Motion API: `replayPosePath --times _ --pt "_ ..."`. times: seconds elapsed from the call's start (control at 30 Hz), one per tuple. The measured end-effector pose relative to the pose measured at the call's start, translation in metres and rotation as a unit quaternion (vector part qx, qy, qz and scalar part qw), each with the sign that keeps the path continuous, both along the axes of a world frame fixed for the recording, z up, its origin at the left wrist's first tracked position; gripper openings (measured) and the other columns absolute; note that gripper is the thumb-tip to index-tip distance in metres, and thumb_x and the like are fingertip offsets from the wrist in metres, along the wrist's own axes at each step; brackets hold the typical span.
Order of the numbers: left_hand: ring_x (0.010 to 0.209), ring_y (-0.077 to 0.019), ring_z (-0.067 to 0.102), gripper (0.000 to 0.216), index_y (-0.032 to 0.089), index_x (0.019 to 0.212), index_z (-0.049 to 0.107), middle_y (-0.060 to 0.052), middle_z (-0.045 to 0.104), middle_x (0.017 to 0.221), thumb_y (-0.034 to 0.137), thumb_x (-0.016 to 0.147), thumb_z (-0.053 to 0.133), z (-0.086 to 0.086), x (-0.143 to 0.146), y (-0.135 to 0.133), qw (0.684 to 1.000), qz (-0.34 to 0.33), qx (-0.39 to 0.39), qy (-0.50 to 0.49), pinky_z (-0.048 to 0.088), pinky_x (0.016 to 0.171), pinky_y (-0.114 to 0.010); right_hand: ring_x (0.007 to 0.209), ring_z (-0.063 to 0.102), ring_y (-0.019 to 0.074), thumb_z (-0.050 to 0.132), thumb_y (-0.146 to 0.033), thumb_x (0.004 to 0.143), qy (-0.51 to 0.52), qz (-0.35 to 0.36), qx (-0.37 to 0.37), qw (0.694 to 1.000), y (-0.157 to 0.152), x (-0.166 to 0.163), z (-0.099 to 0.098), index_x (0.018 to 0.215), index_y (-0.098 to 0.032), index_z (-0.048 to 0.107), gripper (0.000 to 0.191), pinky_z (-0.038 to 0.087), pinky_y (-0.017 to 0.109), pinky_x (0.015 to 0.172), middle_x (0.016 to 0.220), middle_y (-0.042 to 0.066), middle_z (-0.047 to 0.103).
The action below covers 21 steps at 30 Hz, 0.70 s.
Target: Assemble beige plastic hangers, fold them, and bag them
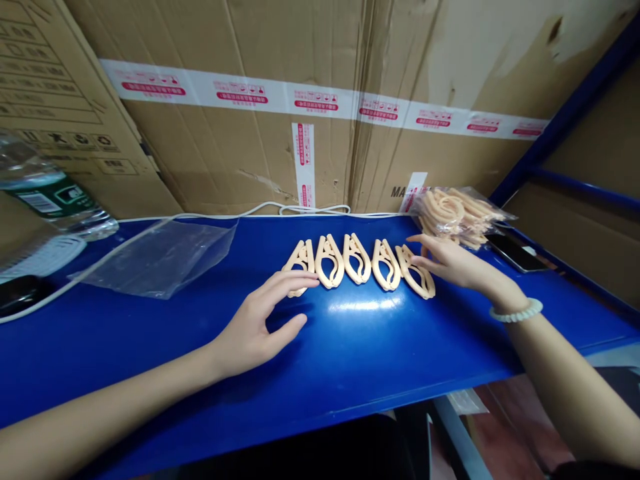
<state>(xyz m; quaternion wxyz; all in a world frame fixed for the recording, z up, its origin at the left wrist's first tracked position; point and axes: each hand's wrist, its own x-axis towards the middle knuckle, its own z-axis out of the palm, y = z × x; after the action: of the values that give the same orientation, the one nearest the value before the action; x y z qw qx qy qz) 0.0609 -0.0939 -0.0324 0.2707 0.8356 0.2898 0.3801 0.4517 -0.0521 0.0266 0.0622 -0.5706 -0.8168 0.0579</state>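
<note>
"Where are the five folding hangers [367,263] set?"

"In a row on the blue tabletop [375,360], probably spaced so that each is kept distinct. From the middle one, a clear bag [457,213] of beige pieces is found at two o'clock."

"And the hands?"

"The row is bracketed by them. The left hand [250,327], at eight, is spread, with nothing seemingly gripped. The right hand [447,257], at three, is loosely curved over the endmost hanger [427,292]; whether that is pinched cannot be told."

"What is obscured?"

"Both outer hangers are partly covered by fingers, and the bottle [65,200] at nine is cut off."
</note>
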Motion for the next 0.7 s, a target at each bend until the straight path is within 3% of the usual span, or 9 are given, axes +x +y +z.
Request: replayPosePath --times 0.07,0.13,0.23,0.37,0.53,0.7 --pt "0.133 -0.0294 0.053 0.038 0.025 0.132 0.058 -0.010 0.062 0.137 0.020 0.094 0.058 -0.001 0.000 0.001 0.999 0.025 0.037 0.029 0.041 0.116 -0.049 0.109 0.062 0.0359 0.042 -0.056 0.102 0.011 0.027 0.088 0.996 -0.011 -0.004 -0.005 0.141 -0.013 0.052 0.059 0.050 0.051 0.097 0.119 0.020 0.063" --pt "0.139 -0.0319 0.048 0.040 0.023 0.136 0.056 -0.012 0.057 0.143 0.025 0.096 0.056 -0.004 0.000 0.002 0.994 0.044 0.067 0.080 0.039 0.118 -0.053 0.128 0.053 0.0380 0.041 -0.057 0.104 0.010 0.058 0.127 0.990 -0.024 -0.010 -0.012 0.146 -0.013 0.048 0.061 0.043 0.055 0.108 0.137 0.023 0.053" --pt "0.150 -0.0368 0.033 0.053 0.021 0.148 0.046 -0.014 0.042 0.159 0.040 0.098 0.054 -0.010 0.001 0.005 0.973 0.075 0.089 0.198 0.032 0.121 -0.060 0.148 0.030 0.0413 0.041 -0.061 0.103 -0.020 0.087 0.116 0.989 -0.040 -0.022 -0.026 0.157 -0.019 0.036 0.068 0.034 0.062 0.116 0.159 0.021 0.035" --pt "0.155 -0.0400 0.019 0.071 0.027 0.160 0.027 -0.010 0.022 0.169 0.057 0.100 0.047 -0.014 0.003 0.006 0.939 0.088 0.095 0.320 0.029 0.120 -0.067 0.153 0.008 0.0449 0.043 -0.066 0.102 -0.072 0.113 0.088 0.987 -0.045 -0.037 -0.043 0.163 -0.028 0.024 0.074 0.025 0.070 0.117 0.170 0.014 0.009" --pt "0.156 -0.0424 0.007 0.075 0.031 0.163 0.016 -0.006 0.006 0.171 0.062 0.100 0.043 -0.014 0.004 0.006 0.923 0.063 0.108 0.363 0.030 0.119 -0.066 0.153 0.007 0.0421 0.044 -0.063 0.103 -0.087 0.160 0.118 0.976 -0.031 -0.048 -0.050 0.163 -0.029 0.023 0.072 0.014 0.068 0.121 0.169 0.012 0.007" --pt "0.156 -0.0436 0.001 0.081 0.026 0.163 0.018 -0.010 0.005 0.171 0.067 0.098 0.042 -0.014 0.000 0.013 0.921 0.062 0.099 0.370 0.028 0.120 -0.065 0.153 0.011 0.0426 0.048 -0.061 0.102 -0.087 0.176 0.133 0.971 -0.017 -0.058 -0.053 0.161 -0.028 0.029 0.070 0.014 0.069 0.120 0.168 0.013 0.012"
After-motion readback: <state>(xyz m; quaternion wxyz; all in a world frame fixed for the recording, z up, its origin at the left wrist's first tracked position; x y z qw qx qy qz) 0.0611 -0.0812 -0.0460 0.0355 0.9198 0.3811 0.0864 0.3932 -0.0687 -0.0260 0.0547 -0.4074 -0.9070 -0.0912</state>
